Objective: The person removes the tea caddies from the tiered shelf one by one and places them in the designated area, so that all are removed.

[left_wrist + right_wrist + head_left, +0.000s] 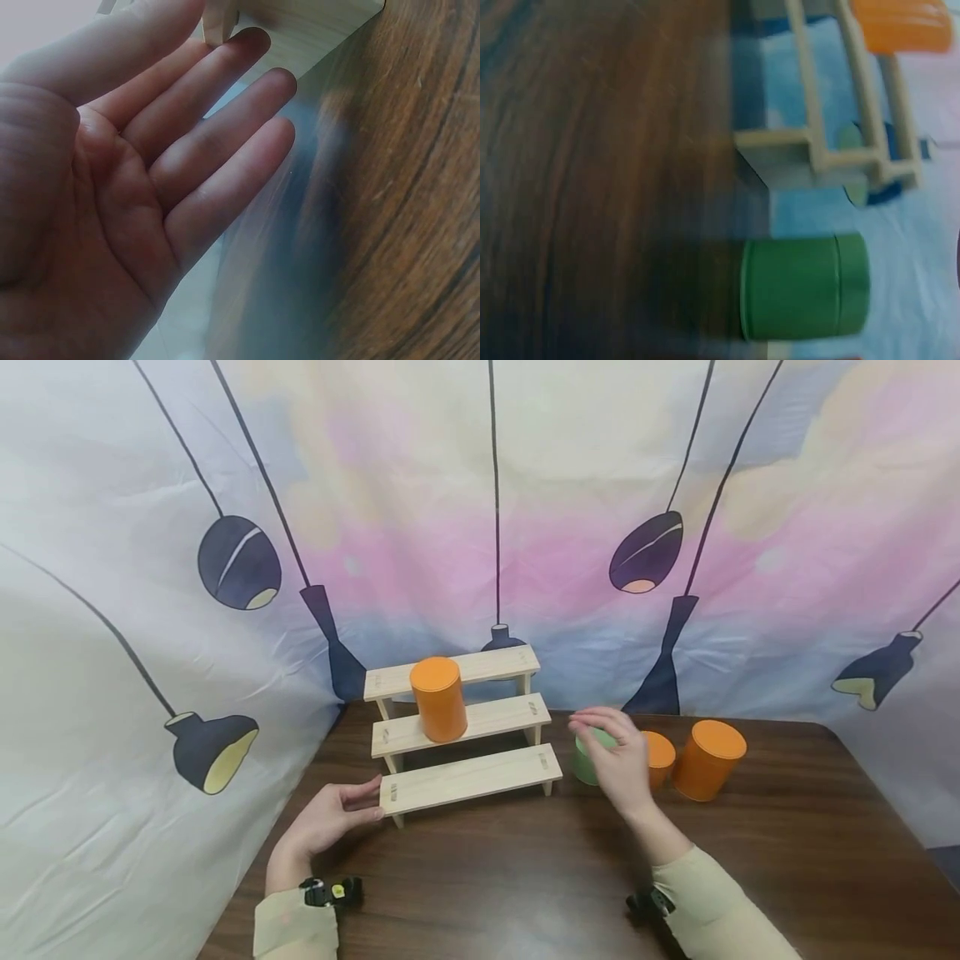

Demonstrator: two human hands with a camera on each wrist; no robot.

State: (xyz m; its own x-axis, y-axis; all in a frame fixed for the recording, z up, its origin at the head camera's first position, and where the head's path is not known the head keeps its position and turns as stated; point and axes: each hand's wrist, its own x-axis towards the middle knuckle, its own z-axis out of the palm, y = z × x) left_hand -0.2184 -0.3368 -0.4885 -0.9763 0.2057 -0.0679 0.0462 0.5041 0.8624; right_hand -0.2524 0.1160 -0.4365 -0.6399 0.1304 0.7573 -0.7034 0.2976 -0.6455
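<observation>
A three-step wooden display stand [472, 779] is on the table, and a tall orange canister [439, 706] stands upright on its middle step. My left hand [330, 818] holds the left end of the lowest step, thumb at the front corner and forefinger at the rear. Its other fingers [225, 161] stretch out below the step in the left wrist view. My right hand [618, 764], fingers loosely bent and holding nothing, is over a green canister [802, 289], partly covering it in the head view.
Right of the green canister are a shorter orange canister [660, 753], half behind my right hand, and a tall orange canister [708, 762]. The dark wooden table [480, 877] reaches back to a curtain [570, 610] printed with hanging lamps.
</observation>
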